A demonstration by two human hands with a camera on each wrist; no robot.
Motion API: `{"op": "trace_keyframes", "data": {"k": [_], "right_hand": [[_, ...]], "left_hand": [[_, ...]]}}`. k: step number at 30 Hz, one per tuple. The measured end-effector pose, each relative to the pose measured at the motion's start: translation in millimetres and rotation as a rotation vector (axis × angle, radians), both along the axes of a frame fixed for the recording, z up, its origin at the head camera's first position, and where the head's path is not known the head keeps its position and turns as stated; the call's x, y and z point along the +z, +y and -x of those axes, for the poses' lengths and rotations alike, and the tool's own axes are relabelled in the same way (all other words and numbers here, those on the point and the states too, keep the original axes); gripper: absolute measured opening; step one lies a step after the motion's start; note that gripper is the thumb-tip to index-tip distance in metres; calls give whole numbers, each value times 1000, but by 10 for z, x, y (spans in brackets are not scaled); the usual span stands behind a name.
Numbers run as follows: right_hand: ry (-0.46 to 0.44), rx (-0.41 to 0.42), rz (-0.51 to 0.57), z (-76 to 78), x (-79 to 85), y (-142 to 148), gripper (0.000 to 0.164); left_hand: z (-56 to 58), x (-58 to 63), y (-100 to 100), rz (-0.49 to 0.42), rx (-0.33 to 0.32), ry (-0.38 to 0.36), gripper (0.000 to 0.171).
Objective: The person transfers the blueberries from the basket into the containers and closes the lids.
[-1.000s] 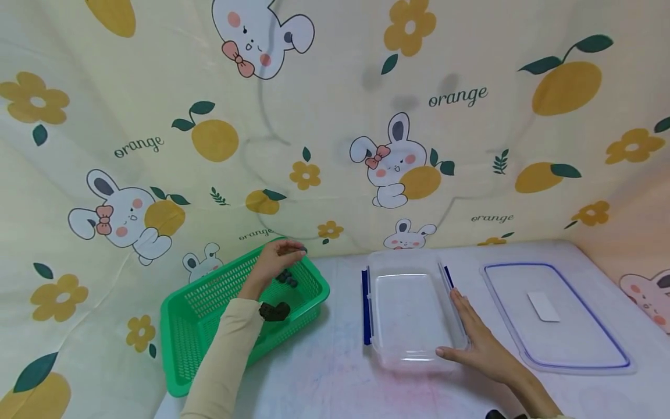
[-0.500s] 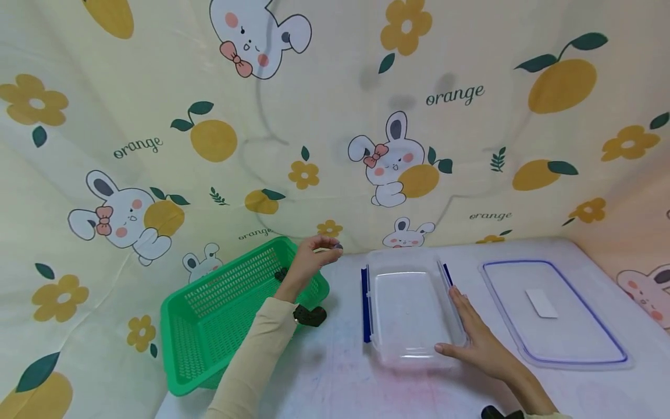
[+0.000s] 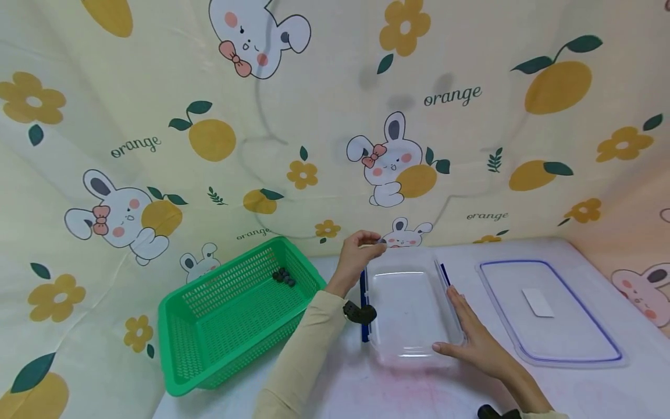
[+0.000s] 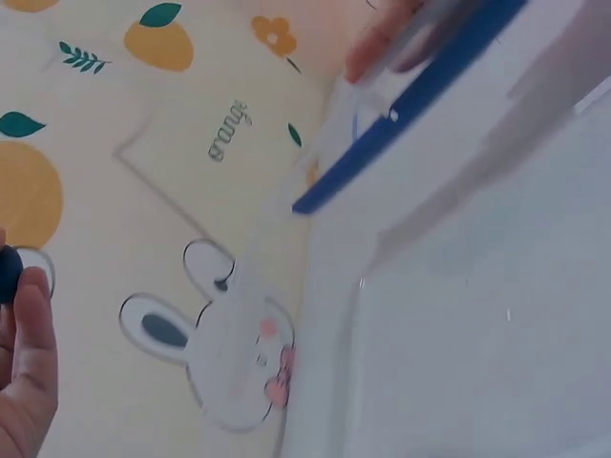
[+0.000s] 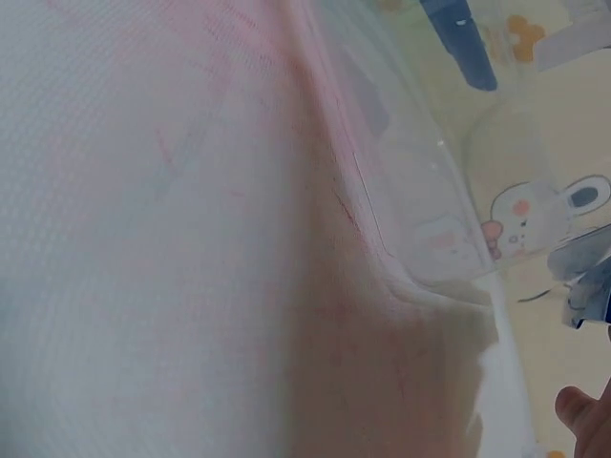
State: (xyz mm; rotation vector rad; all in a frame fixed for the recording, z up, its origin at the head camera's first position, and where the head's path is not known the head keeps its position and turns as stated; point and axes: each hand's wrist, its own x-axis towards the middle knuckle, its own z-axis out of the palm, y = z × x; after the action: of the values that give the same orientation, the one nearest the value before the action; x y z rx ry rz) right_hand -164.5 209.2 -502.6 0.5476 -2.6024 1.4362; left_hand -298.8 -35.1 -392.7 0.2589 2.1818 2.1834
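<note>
My left hand (image 3: 358,259) pinches a single dark blueberry (image 4: 10,275) between thumb and fingertips, above the far left part of a clear plastic box (image 3: 405,314). The box has no lid on it, and blue clips hang at its sides. My right hand (image 3: 478,340) rests against the box's right side, fingers fairly straight and thumb over the near rim. Several more blueberries (image 3: 284,277) lie clustered at the far right end of a green plastic basket (image 3: 235,331). Only a thumb tip of the right hand (image 5: 582,410) shows in the right wrist view.
A clear lid (image 3: 549,314) with a blue seal and a white label lies flat to the right of the box. All of it stands on a white-covered table (image 3: 387,396). Behind hangs a patterned cloth (image 3: 324,116) with rabbits and oranges.
The left hand has moved right with the blueberry, from over the green basket to over the clear box. The blueberries left in the basket are uncovered. The right hand stays on the box.
</note>
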Motion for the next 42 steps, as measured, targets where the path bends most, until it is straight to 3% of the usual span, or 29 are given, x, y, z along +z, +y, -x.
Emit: {"op": "trace_keyframes", "data": {"k": [7, 12, 17, 23, 27, 34, 42], "right_hand": [[-31, -10, 5, -19, -18, -12, 113], [-12, -15, 6, 0, -17, -12, 111], [9, -2, 26, 21, -30, -9, 111], [27, -1, 34, 26, -59, -7, 112], [8, -6, 36, 16, -62, -6, 111], [-20, 8, 69, 5, -48, -14, 111], [-8, 6, 74, -9, -36, -20, 111]], "left_hand": [[10, -86, 311, -91, 35, -13, 18], [46, -206, 536, -109, 107, -47, 15], [88, -401, 748, -96, 206, -50, 14], [115, -635, 945, -10, 324, -73, 15], [117, -761, 1019, 44, 321, -120, 15], [110, -910, 1062, 231, 213, -225, 17], [61, -1047, 1064, 357, 220, -220, 18]]}}
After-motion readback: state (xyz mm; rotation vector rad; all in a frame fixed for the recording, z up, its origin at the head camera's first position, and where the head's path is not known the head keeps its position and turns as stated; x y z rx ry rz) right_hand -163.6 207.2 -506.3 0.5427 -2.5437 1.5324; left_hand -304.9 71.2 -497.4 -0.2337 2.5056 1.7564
